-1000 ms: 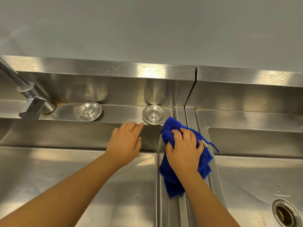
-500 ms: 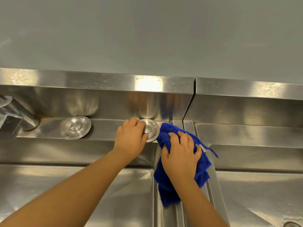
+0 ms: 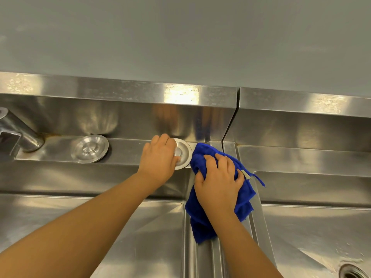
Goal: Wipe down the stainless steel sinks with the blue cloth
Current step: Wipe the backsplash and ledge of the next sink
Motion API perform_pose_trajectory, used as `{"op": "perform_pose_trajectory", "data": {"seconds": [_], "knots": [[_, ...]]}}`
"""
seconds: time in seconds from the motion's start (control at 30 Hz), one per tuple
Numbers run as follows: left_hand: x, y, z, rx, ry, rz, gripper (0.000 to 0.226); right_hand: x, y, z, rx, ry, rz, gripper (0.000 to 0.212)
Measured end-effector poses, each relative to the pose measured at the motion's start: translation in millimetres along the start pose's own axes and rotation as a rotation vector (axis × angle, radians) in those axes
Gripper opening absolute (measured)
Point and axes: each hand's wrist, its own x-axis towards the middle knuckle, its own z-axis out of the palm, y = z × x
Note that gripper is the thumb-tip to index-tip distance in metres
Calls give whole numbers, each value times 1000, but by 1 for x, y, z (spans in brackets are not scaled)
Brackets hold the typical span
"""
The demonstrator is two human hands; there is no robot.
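Your right hand point(image 3: 218, 183) has its fingers curled into the bunched blue cloth point(image 3: 200, 225) and presses it onto the ridge point(image 3: 204, 261) that divides the left sink point(image 3: 120, 227) from the right sink point(image 3: 311, 227). The cloth's tail trails toward you beneath your wrist. Push without gathering that tail and it may drag, fold under, or slide off into a basin. Just left of that hand, your left hand point(image 3: 158, 157) curls over the round cap point(image 3: 185, 155), thumb by its knob. If you lift it carelessly, the cap could slip and drop into the sink below. Near you, right of your right arm, the drain point(image 3: 353, 272) is cut off by the frame. Your fingers hide most of the cap, so I cannot judge how firm your hold is. Far left of your left hand, the tap point(image 3: 18, 135) is cropped too.
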Motion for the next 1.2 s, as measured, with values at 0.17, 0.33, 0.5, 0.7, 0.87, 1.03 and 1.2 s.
{"op": "perform_pose_trajectory", "data": {"seconds": [0.17,0.33,0.5,0.7,0.87,1.03,1.2], "knots": [[-14,-15,-9,-1,42,69,30,9,1,-6,31,-138,-30,46],[-37,-47,-14,-11,103,106,27,25,-4,-8,-28,-214,-77,46],[-64,-80,-24,-22,112,55,27,34,-20,-6,-91,-271,-92,47],[-96,-102,-32,-15,107,14,28,24,-69,8,-3,-331,-244,48],[-104,-110,-31,13,93,10,32,25,-71,9,52,-391,-347,43],[-100,-116,-26,24,102,-11,30,30,-51,2,24,-340,-217,39],[-99,-126,-27,18,140,1,29,23,-62,9,25,-260,-62,39]]}}
